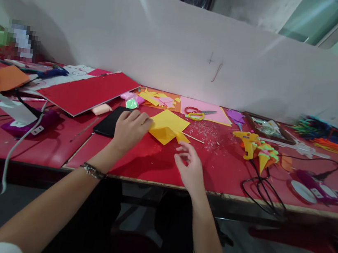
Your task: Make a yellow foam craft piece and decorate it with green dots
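My left hand (133, 128) is closed at the left corner of a square sheet of yellow paper (169, 122), its fingertips partly hidden behind the knuckles. The sheet appears slightly raised, corner towards me. To the right, my right hand (189, 162) hovers low over the table with curved fingers and a gap between thumb and fingers; I see nothing held in it. Just beyond its fingertips is a small yellow paper piece (182, 138), close to the sheet's lower right edge. A thin wooden stick (194, 138) lies beside that piece. A black flat object (107, 122) lies partly behind my left hand.
Red-and-yellow scissors (196, 114) lie on pink paper (187, 103). A yellow glue gun (248, 143) and a yellow cone-shaped craft (264, 155) stand right, above a looped black cable (261, 192). Left are a red board (89, 91) and a purple power strip (40, 126).
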Demonstrator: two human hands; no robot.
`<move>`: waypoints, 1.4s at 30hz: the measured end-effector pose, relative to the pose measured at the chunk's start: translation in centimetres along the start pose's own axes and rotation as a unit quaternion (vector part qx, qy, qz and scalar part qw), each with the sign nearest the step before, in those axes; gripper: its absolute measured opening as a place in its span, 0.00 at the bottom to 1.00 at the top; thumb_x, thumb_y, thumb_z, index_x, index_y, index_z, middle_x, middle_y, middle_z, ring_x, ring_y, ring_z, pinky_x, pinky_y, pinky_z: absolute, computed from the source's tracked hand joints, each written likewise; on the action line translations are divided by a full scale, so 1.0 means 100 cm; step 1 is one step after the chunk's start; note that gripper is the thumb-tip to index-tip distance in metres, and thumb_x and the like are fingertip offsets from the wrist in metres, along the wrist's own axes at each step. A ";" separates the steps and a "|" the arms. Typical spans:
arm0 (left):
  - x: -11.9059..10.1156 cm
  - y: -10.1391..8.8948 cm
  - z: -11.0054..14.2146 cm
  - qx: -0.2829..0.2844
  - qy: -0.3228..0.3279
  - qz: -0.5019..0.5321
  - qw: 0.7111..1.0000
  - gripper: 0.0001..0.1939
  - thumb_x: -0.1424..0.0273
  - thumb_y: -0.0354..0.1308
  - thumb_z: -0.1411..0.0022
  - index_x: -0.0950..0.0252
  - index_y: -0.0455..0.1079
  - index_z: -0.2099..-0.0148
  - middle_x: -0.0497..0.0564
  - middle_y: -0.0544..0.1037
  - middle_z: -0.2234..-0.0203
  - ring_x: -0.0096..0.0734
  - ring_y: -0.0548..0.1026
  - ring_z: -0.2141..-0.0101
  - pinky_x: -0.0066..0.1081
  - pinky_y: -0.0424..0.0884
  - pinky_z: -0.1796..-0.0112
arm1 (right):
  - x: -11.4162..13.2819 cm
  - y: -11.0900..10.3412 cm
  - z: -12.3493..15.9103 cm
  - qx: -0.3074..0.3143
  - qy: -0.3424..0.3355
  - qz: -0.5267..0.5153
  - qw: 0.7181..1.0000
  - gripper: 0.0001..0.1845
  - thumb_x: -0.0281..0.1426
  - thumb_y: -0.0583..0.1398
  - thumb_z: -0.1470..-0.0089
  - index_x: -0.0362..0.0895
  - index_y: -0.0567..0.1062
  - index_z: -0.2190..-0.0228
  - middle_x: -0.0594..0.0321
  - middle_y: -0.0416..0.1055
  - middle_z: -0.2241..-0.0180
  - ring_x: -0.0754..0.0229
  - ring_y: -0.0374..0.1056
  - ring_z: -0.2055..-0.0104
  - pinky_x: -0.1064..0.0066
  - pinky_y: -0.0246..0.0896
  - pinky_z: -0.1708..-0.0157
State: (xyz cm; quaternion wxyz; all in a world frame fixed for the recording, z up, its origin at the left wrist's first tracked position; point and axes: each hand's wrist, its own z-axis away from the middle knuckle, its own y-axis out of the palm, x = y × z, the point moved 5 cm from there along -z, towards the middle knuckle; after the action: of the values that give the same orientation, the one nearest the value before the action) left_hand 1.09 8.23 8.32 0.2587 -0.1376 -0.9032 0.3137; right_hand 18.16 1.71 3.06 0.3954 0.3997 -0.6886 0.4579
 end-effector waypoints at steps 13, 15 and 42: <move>-0.083 -0.022 0.058 0.163 0.178 0.253 0.937 0.05 0.71 0.49 0.41 0.64 0.65 0.66 0.48 0.70 0.73 0.31 0.67 0.70 0.32 0.59 0.68 | 0.000 -0.006 0.033 0.223 -0.172 0.403 0.871 0.13 0.28 0.53 0.48 0.49 0.74 0.63 0.55 0.60 0.60 0.58 0.65 0.63 0.66 0.65 0.66; -0.079 -0.017 0.059 0.212 0.160 0.312 0.912 0.08 0.65 0.50 0.41 0.63 0.66 0.62 0.48 0.71 0.69 0.31 0.67 0.67 0.33 0.61 0.65 | -0.005 -0.013 0.033 0.213 -0.177 0.395 0.876 0.13 0.27 0.53 0.48 0.48 0.75 0.64 0.54 0.61 0.59 0.56 0.63 0.59 0.65 0.64 0.62; -0.053 0.029 0.048 0.324 0.137 0.468 0.810 0.32 0.53 0.47 0.44 0.57 0.49 0.40 0.51 0.53 0.41 0.36 0.50 0.42 0.39 0.47 0.45 | -0.015 -0.021 -0.006 0.385 -0.141 0.251 0.877 0.11 0.35 0.52 0.46 0.46 0.73 0.69 0.59 0.67 0.60 0.59 0.60 0.56 0.60 0.51 0.51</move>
State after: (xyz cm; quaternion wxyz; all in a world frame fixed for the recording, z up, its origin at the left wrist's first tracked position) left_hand 3.09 5.95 1.25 0.2308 -0.4936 -0.5304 0.6494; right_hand 20.75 2.05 2.49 -0.0193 0.3944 -0.5835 0.7096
